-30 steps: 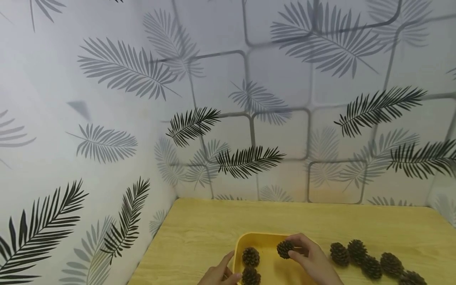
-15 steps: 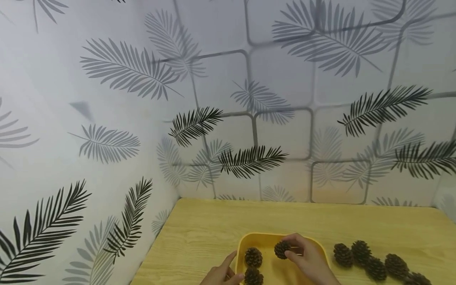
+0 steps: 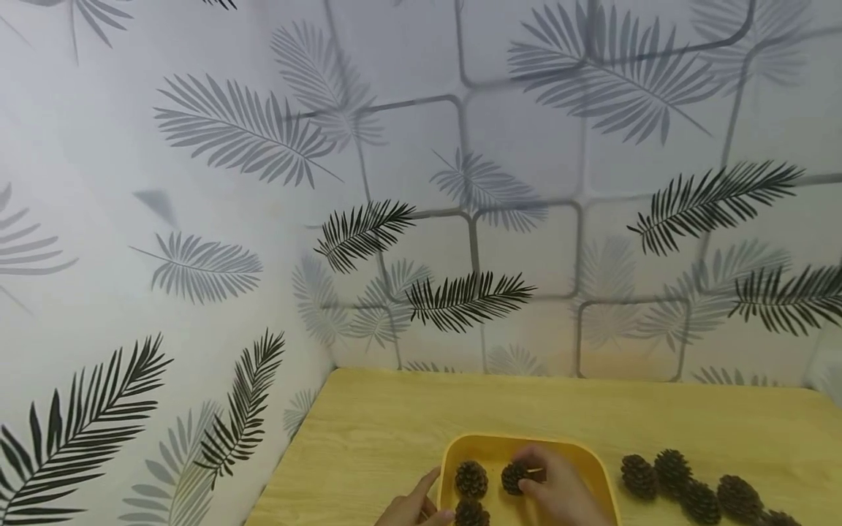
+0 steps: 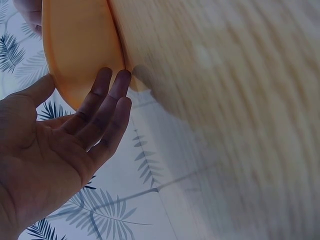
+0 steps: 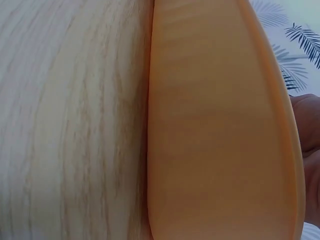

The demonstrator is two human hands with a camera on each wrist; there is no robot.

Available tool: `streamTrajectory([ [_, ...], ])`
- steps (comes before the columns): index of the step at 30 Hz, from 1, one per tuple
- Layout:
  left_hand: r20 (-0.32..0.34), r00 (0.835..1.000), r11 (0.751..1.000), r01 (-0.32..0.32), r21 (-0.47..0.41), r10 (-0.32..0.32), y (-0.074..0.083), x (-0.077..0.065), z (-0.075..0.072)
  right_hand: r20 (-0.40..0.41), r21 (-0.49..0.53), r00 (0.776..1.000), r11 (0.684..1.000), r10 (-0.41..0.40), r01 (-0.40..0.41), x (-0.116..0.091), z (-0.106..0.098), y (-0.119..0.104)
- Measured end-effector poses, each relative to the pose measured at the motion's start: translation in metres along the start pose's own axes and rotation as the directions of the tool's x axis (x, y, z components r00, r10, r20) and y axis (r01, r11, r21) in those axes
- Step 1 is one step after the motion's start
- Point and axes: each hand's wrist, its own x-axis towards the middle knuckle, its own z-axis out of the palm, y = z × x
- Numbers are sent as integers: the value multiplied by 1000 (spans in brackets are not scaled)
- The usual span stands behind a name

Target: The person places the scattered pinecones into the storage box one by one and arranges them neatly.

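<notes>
- Pine cone [image 3: 514, 478] in the right hand: dark brown, small and roundish, with a rough surface of overlapping scales whose edges catch a little light. Its side toward the thumb is partly covered by the fingers.
- It is within the walls of the yellow bin [image 3: 529, 438], toward the far side and near the middle of the width; whether it touches the bin's floor I cannot tell.
- The right hand [image 3: 559, 486] grips this cone between thumb and fingers, reaching in from the right; the hand is slightly blurred in the head view.
- The left hand [image 4: 55, 150] holds the left wall of the bin, its thumb at the rim and its other fingers loosely bent against the outer side.
- Two more cones [image 3: 471, 480] sit in the bin along its left wall, one nearer than the other, equally dark and scaly; the nearer is cut off by the picture's lower edge. A gap separates them from the held cone.
- Five loose cones [image 3: 700, 502] form an uneven row on the table [image 3: 368, 431], right of the bin, of the same brown, some more elongated.
- The bin has rounded corners and a smooth, plain surface.
- Behind the pale wood-grained table, the wall [image 3: 421, 168] carries grey and black leaf prints.
</notes>
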Motion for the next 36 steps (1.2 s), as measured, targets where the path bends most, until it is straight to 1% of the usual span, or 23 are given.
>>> streamTrajectory([
  [5, -12, 1000, 999, -23, 22, 23, 3, -1, 3, 6, 6, 999, 999, 32, -32, 0, 8, 0],
  [9, -7, 1000, 1000, -26, 16, 26, 4, 1, 2, -15, -15, 999, 999, 43, -43, 1, 11, -2],
  [12, -6, 1000, 999, -27, 28, 28, 3, 1, 2, -26, -24, 999, 999, 47, -48, 2, 12, -2],
  [19, -26, 1000, 998, 6, 59, -5, 2, -2, 5, -7, -32, 997, 997, 74, -74, 3, 12, -2],
  [22, -30, 1000, 998, -1, 66, 3, 3, -2, 4, -15, -20, 996, 996, 89, -89, 4, 13, -3],
  [25, -23, 1000, 998, -10, 57, 12, 3, -2, 3, -13, -11, 996, 996, 86, -86, 4, 14, -3],
  [31, -20, 999, 998, -40, 42, 41, 10, -4, 1, -36, -6, 997, 997, 73, -73, 5, 16, -5],
  [36, -25, 999, 998, -35, 54, 36, 8, -3, 1, -39, -10, 997, 997, 71, -72, 7, 17, -5],
])
